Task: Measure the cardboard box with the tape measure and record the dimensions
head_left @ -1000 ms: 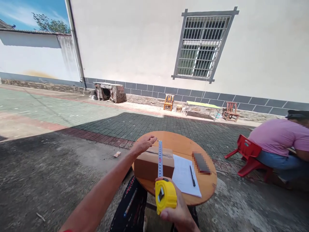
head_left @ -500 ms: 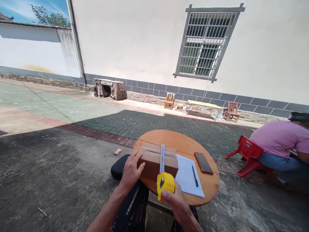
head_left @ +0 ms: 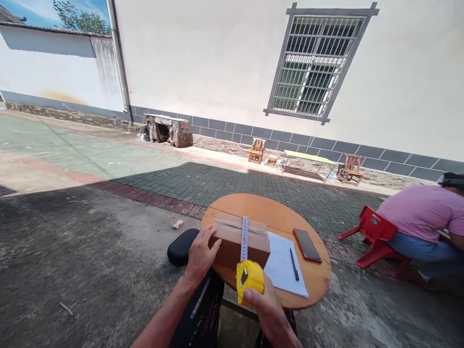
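A brown cardboard box [head_left: 230, 241] lies on a round wooden table [head_left: 275, 212]. My left hand [head_left: 200, 253] rests against the box's left end, fingers spread on it. My right hand [head_left: 266, 309] grips a yellow tape measure [head_left: 249, 279] at the near edge of the table. Its white blade [head_left: 244, 238] runs up over the top of the box. To the right of the box lie a white sheet of paper [head_left: 282, 268], a black pen [head_left: 294, 264] and a dark phone [head_left: 307, 245].
A black stool seat [head_left: 181, 246] stands left of the table. A person in a pink shirt [head_left: 424, 212] sits at the right near a red plastic chair [head_left: 375, 232]. Small wooden chairs [head_left: 255, 151] and a low table [head_left: 308, 159] line the far wall.
My left hand came down from the box's far top edge to its left end. The tape measure has drawn closer to the box, with less blade showing.
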A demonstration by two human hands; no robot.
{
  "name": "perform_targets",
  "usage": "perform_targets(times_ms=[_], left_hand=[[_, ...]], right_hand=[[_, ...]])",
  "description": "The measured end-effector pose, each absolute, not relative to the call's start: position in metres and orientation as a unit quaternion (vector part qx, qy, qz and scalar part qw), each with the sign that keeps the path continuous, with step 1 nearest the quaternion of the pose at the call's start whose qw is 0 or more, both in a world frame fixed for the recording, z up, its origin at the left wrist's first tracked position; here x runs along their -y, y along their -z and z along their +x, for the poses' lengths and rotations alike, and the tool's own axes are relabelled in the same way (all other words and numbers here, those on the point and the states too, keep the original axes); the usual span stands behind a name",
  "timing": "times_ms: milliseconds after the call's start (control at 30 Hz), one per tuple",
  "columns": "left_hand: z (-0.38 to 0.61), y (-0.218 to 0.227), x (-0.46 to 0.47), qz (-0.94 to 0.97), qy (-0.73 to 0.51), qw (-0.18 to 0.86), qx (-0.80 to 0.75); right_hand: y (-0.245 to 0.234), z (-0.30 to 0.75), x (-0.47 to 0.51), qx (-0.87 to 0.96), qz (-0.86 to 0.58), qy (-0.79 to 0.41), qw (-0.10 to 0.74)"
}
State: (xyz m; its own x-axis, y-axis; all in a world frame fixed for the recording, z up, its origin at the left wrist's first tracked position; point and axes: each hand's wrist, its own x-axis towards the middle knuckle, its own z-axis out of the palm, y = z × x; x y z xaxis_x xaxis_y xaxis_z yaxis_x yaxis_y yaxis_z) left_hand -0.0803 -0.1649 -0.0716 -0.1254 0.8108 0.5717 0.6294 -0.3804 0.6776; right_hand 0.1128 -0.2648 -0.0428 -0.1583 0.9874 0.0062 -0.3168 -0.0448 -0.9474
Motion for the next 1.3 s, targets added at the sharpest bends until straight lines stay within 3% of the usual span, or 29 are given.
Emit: perform_targets(times_ms=[467, 700, 1000, 1300], left_hand=[[-0.078, 0.072, 0.166, 0.654, -0.507, 0.061, -0.557], [-0.075, 0.063, 0.169, 0.72, -0.461, -0.048, -0.517], [-0.075, 0.058, 0.159, 0.774, -0.43, -0.075, -0.459], [-0.057, 0.012, 0.064, 0.808, -0.361, -0.039, -0.464]], right_hand=[[0.042, 0.113, 0.267, 0.439, -0.376, -0.616, 0.535], [0.043, 0.115, 0.265, 0.432, -0.365, -0.631, 0.531], [0.04, 0.122, 0.27, 0.414, -0.362, -0.632, 0.546], [0.045, 0.156, 0.262, 0.439, -0.37, -0.576, 0.581]])
